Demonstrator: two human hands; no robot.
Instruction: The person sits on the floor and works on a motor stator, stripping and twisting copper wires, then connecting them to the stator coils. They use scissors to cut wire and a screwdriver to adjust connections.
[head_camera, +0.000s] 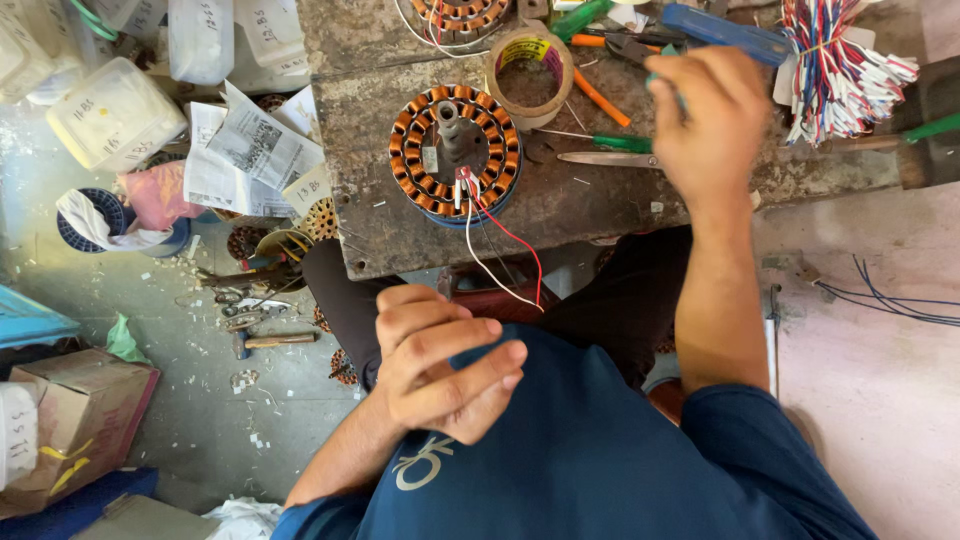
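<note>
Fingers (690, 90) of the right hand (705, 120) are curled down over the tools at one o'clock on the workbench (400, 230), with a green tool handle (668, 50) seen just at their tips; whether it is actually gripped cannot be told. Fingers (470, 365) of the left hand (440, 365) are loosely curled and nothing is held in them; that hand is raised in front of the blue shirt (600, 450) at six o'clock, well apart from the bench. At the middle of the workbench a round copper coil ring (455, 150) is laid flat, with red and white wires (505, 250) trailing from it toward six o'clock over the bench edge. At two o'clock a bundle of red, white and blue wires (840, 65) is seen, just beside the right hand. A roll of tape (530, 75) is set at twelve o'clock, near the coil ring. Scissors (605, 158) lie between the coil ring and the right hand, with a green screwdriver (610, 143) just beside them. An orange pen (600, 97) is laid by the tape roll. At nine o'clock, crumpled papers (250, 150) are piled on the floor.
</note>
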